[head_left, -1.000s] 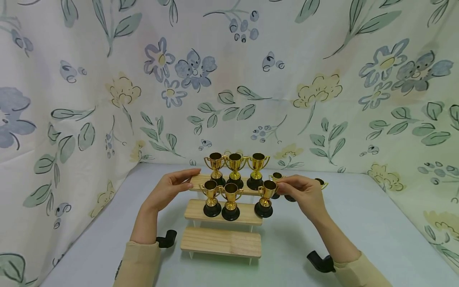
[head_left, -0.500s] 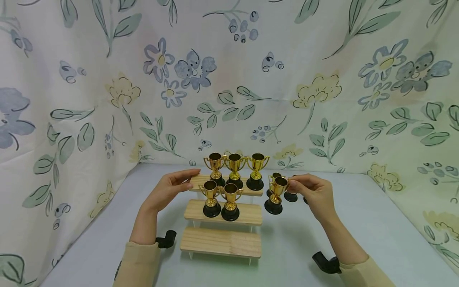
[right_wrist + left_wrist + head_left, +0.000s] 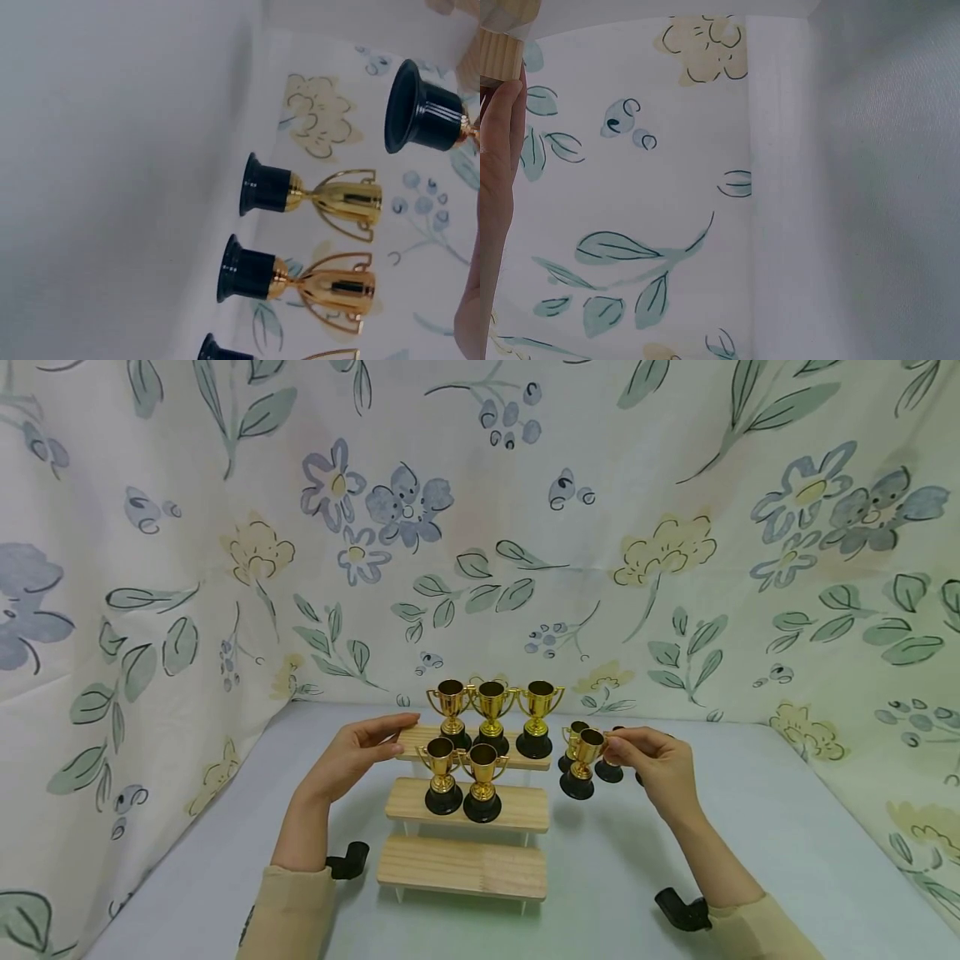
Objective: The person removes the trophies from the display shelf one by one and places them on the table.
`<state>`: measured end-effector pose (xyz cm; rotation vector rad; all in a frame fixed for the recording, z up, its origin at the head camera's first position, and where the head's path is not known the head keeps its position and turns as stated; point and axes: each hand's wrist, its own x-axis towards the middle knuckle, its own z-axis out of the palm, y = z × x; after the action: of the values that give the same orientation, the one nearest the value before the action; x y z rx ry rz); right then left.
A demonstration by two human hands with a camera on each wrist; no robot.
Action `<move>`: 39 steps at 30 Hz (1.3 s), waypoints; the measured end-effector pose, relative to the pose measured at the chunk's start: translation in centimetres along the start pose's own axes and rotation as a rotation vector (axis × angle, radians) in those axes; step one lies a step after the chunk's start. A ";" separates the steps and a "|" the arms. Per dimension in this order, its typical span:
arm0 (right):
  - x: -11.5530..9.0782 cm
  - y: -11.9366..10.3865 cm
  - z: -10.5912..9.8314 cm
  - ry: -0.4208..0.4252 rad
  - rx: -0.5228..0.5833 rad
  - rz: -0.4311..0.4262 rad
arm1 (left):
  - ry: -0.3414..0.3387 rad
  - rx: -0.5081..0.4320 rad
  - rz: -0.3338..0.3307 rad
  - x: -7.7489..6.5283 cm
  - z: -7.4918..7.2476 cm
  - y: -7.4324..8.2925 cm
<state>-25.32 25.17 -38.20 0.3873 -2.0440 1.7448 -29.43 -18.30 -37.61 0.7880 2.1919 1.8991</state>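
Note:
My right hand [image 3: 660, 768] pinches a small gold trophy cup [image 3: 578, 783] with a black base near its rim and handle. This cup hangs upright just right of the stepped wooden display stand [image 3: 461, 864]; its black base also shows in the right wrist view [image 3: 435, 112]. My left hand [image 3: 352, 756] grips the left end of the top shelf [image 3: 414, 742], thumb in front and fingers behind. On that shelf stand three trophies [image 3: 492, 700], and two more [image 3: 483, 768] stand on the left and middle of the middle shelf [image 3: 519, 806].
Several more trophies stand on the white table [image 3: 750, 827] behind my right hand, partly hidden; the right wrist view shows a gold one [image 3: 349, 201] beside another [image 3: 337, 291]. A floral cloth [image 3: 480, 610] hangs behind and at both sides.
The right hand has carried the trophy rightward from the right end of the middle shelf to beside the stand, in front of the table trophies. The left hand stays put.

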 end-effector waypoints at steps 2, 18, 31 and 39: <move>0.1 0.5 0.0 0.002 -0.009 0.015 | 0.001 0.001 -0.001 0.0 0.0 0.0; 0.3 2.7 0.2 -0.013 -0.060 0.082 | 0.001 0.006 -0.007 0.1 0.0 0.1; 0.3 3.3 0.3 -0.056 -0.092 0.147 | -0.002 0.003 -0.003 0.0 0.0 0.0; 0.1 3.7 0.3 -0.076 -0.092 0.188 | -0.004 -0.005 -0.003 0.0 0.0 0.1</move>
<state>-27.16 25.50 -41.36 0.2430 -2.2703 1.7581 -29.37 -18.28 -37.53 0.7871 2.1843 1.8991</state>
